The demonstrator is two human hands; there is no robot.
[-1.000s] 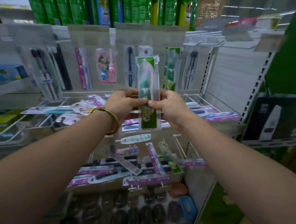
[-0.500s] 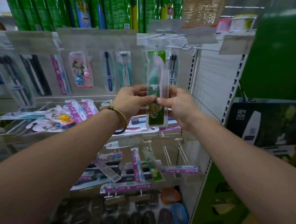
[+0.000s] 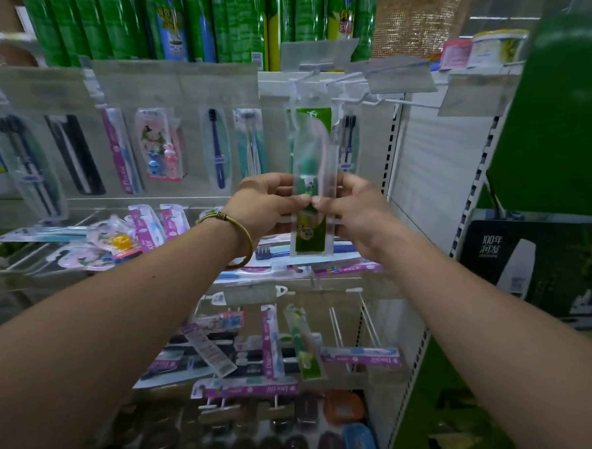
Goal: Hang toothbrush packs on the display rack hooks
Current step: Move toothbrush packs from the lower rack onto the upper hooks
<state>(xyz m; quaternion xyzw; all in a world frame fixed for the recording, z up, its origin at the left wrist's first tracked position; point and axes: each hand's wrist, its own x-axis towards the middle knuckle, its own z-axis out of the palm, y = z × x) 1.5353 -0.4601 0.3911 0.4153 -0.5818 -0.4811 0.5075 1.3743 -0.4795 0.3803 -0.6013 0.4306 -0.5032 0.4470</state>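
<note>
Both hands hold one clear toothbrush pack (image 3: 312,177) (green card inside) upright at the display rack. Left hand (image 3: 266,204) and right hand (image 3: 355,210) each pinch its lower middle, thumbs in front. Pack top sits at a white hook (image 3: 307,74); whether it's threaded can't be told.

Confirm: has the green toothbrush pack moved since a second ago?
Yes. The green toothbrush pack went right and up from the hanging blue toothbrush to the hooks.
</note>
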